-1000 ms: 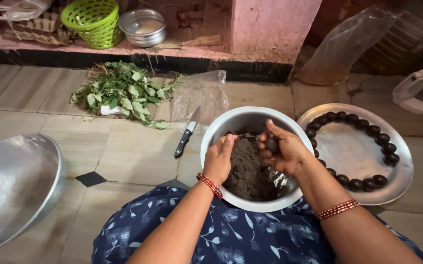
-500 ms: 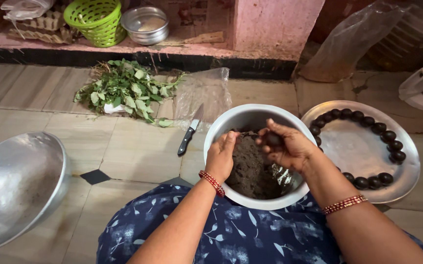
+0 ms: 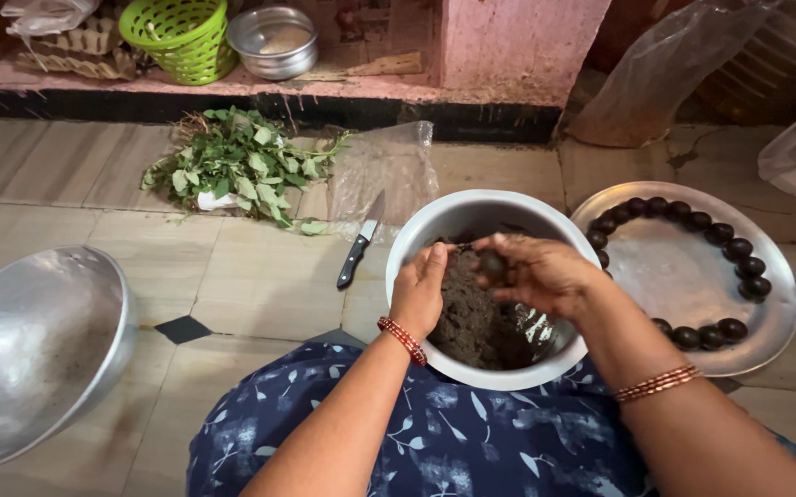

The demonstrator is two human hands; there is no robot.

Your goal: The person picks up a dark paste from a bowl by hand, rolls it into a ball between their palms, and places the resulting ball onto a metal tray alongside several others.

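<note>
A steel bowl (image 3: 471, 213) sits on the floor before my lap, half full of a dark brown paste (image 3: 471, 322). Both hands are over it. My right hand (image 3: 545, 271) curls around a small dark lump of paste (image 3: 493, 265) at its fingertips. My left hand (image 3: 421, 287) is cupped against that lump from the left, thumb side up. To the right lies a round steel plate (image 3: 683, 276) with several dark round balls (image 3: 725, 235) lined along its rim.
A black-handled knife (image 3: 359, 244) lies left of the bowl beside a clear plastic bag (image 3: 384, 166). A pile of green leaves (image 3: 241, 170) is farther back. A large steel basin (image 3: 34, 345) stands at left. A green basket (image 3: 181, 37) and a steel container (image 3: 276, 41) rest on the pink ledge.
The hands stay over the bowl, working the lump between them; the right hand has turned slightly with it. The view has shifted a little.
</note>
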